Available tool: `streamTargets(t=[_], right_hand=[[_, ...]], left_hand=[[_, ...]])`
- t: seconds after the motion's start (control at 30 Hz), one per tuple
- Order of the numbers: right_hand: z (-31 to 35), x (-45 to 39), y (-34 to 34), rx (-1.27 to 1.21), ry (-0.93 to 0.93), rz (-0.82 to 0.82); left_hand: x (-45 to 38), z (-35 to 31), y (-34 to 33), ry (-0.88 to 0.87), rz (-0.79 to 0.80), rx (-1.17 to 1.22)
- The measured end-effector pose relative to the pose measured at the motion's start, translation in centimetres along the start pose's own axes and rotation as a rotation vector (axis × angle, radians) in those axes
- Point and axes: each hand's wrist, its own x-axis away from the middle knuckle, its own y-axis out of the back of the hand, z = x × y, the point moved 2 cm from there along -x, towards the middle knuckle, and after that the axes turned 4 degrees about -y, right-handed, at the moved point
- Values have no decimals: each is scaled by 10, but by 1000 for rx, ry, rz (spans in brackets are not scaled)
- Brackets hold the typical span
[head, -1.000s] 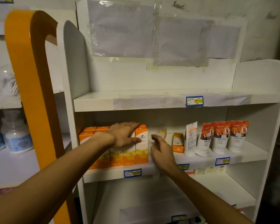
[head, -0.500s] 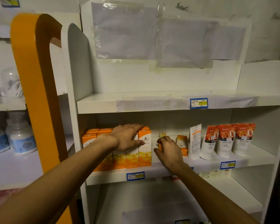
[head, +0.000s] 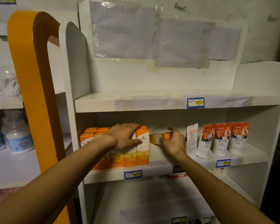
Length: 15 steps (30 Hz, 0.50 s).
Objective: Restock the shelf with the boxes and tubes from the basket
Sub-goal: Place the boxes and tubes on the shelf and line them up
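Forearms reach up from the bottom of the view toward the middle shelf (head: 152,172) of the white unit. My left hand (head: 125,136) lies flat, fingers straight and together, on the tops and fronts of the tall orange boxes (head: 141,147) that stand in a tight block at the left end of that shelf. My right hand (head: 173,142) is just right of that block, apart from the left one, its fingers and thumb curled round a small orange box (head: 159,137) that it holds tilted on its side above the bare gap in the shelf; the box is blurred and I cannot read it. Just beyond my right hand a white tube (head: 191,137) stands upright on its cap, and next to it three tubes with orange rose print (head: 223,137) stand in a row, touching one another. Blue price labels (head: 132,174) sit on the shelf's front edge. The upper shelf (head: 95,102) carries another blue label (head: 195,102), and taped sheets of paper (head: 123,31) hang on the wall behind. Off to the left, past an orange frame (head: 24,78), white bottles (head: 17,135) stand on a neighbouring shelf.
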Motion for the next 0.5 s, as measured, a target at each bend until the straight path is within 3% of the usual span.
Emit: streamTargets(t=[0.13, 0.23, 0.4, 0.5], right_hand=[[19, -8, 16, -270, 20, 22], [27, -10, 18, -260, 120, 54], [23, -2, 9, -254, 91, 300], [11, 6, 5, -224, 92, 296]], left_hand=[[0, -1, 1, -10, -4, -3], [1, -1, 1, -10, -3, -9], [1, -2, 1, -9, 2, -5], [1, -3, 2, -2, 4, -5]])
